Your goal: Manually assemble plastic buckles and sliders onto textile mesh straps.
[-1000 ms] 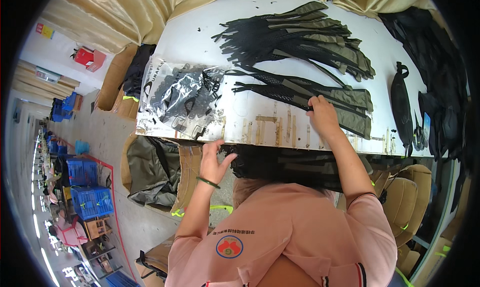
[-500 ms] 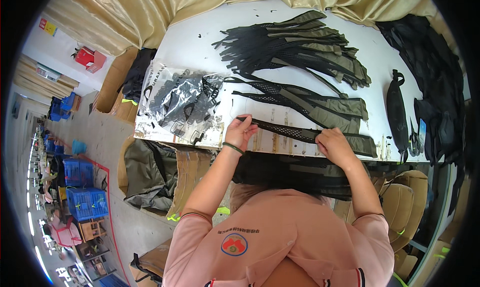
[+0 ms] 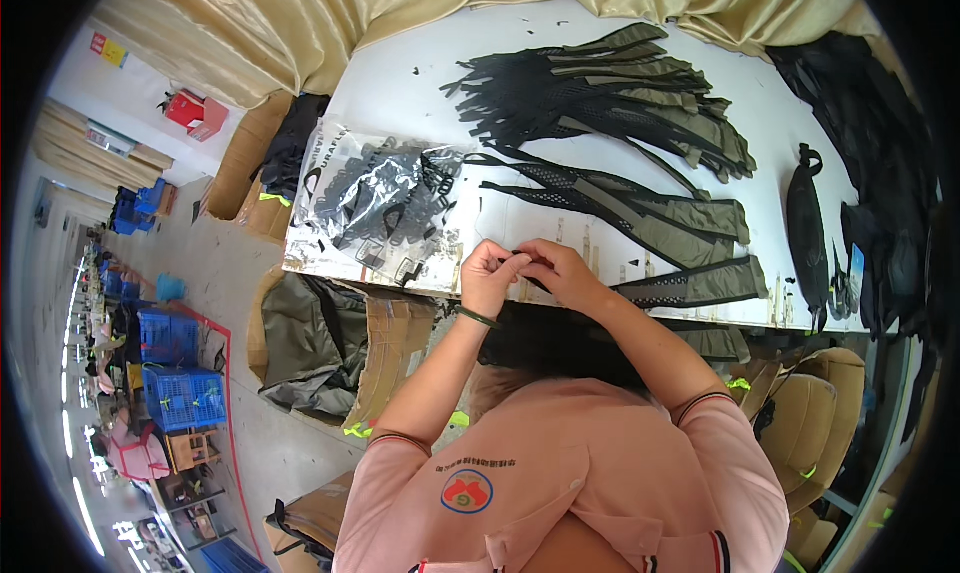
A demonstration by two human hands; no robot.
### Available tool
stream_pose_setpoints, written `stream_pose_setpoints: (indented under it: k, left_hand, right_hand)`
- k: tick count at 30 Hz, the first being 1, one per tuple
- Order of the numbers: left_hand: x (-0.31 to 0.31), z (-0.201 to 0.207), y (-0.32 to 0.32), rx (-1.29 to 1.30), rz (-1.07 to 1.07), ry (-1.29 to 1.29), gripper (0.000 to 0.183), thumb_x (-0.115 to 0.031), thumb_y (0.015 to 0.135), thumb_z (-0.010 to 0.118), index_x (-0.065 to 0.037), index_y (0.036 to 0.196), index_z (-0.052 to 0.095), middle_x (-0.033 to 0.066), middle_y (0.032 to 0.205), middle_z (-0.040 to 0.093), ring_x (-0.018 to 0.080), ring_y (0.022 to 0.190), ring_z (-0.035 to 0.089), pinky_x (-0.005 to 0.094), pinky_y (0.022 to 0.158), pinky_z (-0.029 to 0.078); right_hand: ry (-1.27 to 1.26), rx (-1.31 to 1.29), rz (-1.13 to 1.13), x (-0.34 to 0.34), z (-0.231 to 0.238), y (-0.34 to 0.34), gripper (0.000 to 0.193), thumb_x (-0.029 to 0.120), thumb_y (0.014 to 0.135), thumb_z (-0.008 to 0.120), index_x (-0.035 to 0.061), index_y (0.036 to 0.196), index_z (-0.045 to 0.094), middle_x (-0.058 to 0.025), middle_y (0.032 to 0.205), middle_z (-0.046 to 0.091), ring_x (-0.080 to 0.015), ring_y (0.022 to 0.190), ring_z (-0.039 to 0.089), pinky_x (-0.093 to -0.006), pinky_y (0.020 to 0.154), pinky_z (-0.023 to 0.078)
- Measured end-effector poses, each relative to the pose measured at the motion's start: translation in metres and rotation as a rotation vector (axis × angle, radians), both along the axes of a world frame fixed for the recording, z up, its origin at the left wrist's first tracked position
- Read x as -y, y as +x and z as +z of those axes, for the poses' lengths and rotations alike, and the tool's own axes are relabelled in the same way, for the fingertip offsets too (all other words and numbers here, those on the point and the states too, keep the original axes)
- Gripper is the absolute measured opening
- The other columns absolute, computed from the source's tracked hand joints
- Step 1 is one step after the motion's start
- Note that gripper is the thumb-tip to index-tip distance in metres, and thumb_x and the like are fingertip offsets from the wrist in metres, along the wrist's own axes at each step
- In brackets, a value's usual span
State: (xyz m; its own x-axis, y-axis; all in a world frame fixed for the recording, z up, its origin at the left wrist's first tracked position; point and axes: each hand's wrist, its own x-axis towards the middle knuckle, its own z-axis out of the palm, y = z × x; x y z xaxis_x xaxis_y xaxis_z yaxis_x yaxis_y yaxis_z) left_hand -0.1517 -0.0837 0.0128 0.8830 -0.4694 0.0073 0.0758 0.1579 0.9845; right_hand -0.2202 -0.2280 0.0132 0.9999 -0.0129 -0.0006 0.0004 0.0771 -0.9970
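My left hand (image 3: 490, 273) and my right hand (image 3: 562, 271) meet at the near edge of the white table (image 3: 400, 83). Both pinch the thin black end of a mesh-and-olive strap (image 3: 690, 285) that trails off to the right along the table edge. A clear plastic bag of black buckles (image 3: 385, 201) lies just left of my hands. Beyond them rests a short stack of similar straps (image 3: 640, 205), and farther back a large pile of straps (image 3: 610, 98).
Black bags and fabric (image 3: 870, 173) crowd the table's right side. Beige cloth (image 3: 300, 23) drapes the far edge. Cardboard boxes (image 3: 385, 348) and a grey bag (image 3: 315, 348) sit below the table. Blue crates (image 3: 180, 378) stand on the floor at left.
My hands have come together at the strap's left end; half a second ago they were apart along it, and before that the left hand was below the table edge.
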Motion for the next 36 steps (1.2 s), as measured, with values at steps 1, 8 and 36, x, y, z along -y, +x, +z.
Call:
stream_pose_setpoints:
  k: [1,8,36]
  left_hand:
    - [-0.006,-0.001,0.008,0.023,-0.038,0.1,0.016,-0.007,0.083,0.065,-0.007,0.073,0.053,-0.0011,0.063,0.057,0.0036,0.051,0.048,0.0184,0.046,0.037]
    - [-0.046,-0.005,0.13,0.622,0.107,1.121,0.035,-0.026,0.073,0.073,-0.009,0.102,0.063,0.0158,0.091,0.058,0.0316,0.08,0.059,0.037,0.074,0.049]
    - [-0.04,-0.005,0.03,-0.348,-0.224,-0.036,0.016,-0.003,0.087,0.055,-0.001,0.103,0.056,0.0048,0.088,0.062,0.0126,0.073,0.059,0.0228,0.066,0.046]
  right_hand:
    - [-0.178,0.039,-0.055,0.002,-0.007,0.001,0.024,0.01,0.082,0.062,0.0002,0.103,0.058,-0.0129,0.09,0.06,-0.0266,0.083,0.058,-0.0311,0.076,0.046]
    - [-0.44,0.153,-0.092,0.008,-0.035,0.005,0.017,0.015,0.084,0.06,0.0026,0.095,0.063,-0.0115,0.079,0.056,-0.0267,0.077,0.057,-0.0336,0.069,0.044]
    - [-0.57,0.167,-0.047,0.01,-0.004,0.005,0.02,0.015,0.086,0.056,0.0015,0.099,0.062,-0.0148,0.088,0.058,-0.0338,0.078,0.057,-0.037,0.073,0.045]
